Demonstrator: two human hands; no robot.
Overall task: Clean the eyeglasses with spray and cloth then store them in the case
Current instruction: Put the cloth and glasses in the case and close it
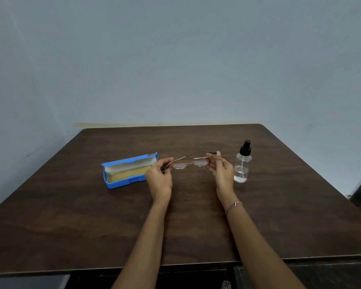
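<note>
Both hands, left hand (159, 178) and right hand (222, 171), pinch the light, fragile wire-framed eyeglasses (190, 163) by their hinge ends, above the bench (71, 226) centre, open blue case (127, 171) at nine o'clock.

One head-worn wide-angle view looks forward and down across the table (196, 226), wall toward 12 o'clock, forearms entering from 6 o'clock, hands at mid-distance near centre.
</note>
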